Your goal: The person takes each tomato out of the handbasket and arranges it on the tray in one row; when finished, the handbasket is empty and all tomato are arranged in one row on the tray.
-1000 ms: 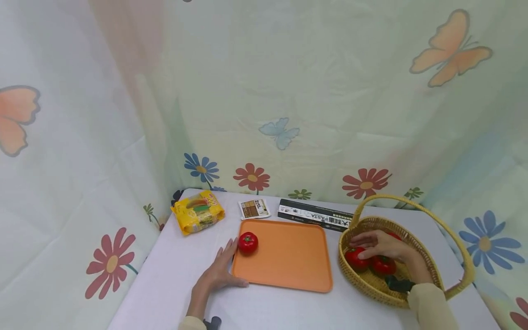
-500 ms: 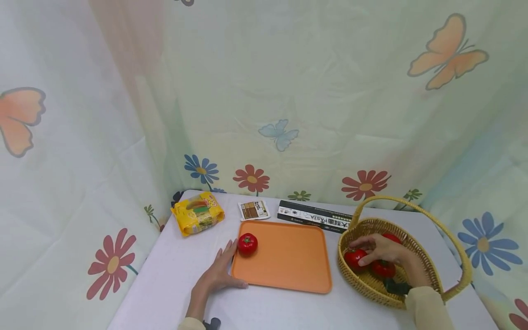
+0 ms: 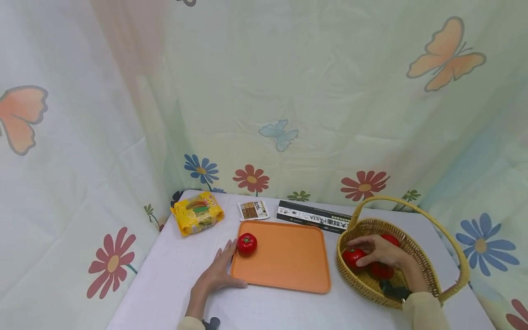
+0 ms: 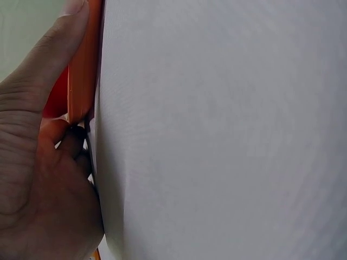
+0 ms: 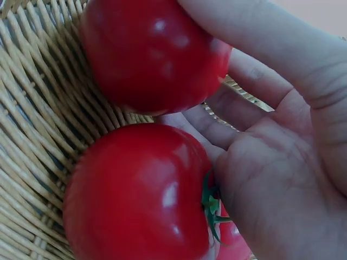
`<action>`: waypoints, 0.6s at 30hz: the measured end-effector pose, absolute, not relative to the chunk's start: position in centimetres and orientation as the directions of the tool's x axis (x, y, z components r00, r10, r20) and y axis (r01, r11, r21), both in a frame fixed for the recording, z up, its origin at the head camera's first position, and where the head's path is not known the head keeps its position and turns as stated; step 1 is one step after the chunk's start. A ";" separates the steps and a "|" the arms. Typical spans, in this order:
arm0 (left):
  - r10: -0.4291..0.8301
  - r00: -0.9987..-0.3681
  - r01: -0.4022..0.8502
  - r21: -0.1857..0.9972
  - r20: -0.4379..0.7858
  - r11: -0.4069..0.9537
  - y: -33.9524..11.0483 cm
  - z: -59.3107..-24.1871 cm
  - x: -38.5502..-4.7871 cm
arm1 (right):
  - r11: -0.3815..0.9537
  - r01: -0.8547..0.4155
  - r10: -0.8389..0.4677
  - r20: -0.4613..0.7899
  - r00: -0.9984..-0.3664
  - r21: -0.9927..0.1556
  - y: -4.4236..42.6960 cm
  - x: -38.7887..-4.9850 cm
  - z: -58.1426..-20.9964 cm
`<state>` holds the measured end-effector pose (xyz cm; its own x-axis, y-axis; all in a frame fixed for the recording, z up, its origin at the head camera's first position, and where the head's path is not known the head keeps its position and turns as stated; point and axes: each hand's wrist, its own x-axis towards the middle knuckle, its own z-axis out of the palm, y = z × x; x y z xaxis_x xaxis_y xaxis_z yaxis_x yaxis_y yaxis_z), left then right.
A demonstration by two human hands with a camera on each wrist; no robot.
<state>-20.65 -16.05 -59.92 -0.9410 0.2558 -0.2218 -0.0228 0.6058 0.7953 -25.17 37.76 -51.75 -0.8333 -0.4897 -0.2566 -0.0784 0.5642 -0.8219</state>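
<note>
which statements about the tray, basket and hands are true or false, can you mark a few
1. The left hand touches the orange tray. True.
2. Nothing lies on the tray. False: one red tomato lies there.
3. The right hand grips another tomato inside the wicker basket. True.
4. In the head view, the yellow packet lies left of the pasta box. True.
5. The pasta box sits inside the basket. False: it lies on the white table, beyond the tray.

Head view: bright, diffuse. Right wrist: white glints on glossy round red tomato [image 5: 152,57] gripped by bare right hand [image 5: 276,146]. Left wrist: dimmer.
</note>
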 end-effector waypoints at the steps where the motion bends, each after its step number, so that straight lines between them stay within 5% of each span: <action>1: 0.256 -0.941 -0.023 0.794 -0.223 0.607 -16.1 -59.9 -20.7 | 0.568 -0.073 -0.482 -0.259 -0.837 -0.820 37.7 -25.1 -51.8; 18: 0.236 -0.944 -0.046 0.800 -0.231 0.598 -16.1 -60.0 -20.7 | 0.519 -0.015 -0.367 -0.206 -0.907 -0.855 37.3 -23.1 -50.9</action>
<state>-20.66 -16.09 -60.00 -0.9437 0.2365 -0.2312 -0.0463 0.5976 0.8004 -23.13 37.33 -50.90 -0.9069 -0.3672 -0.2065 -0.0154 0.5187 -0.8548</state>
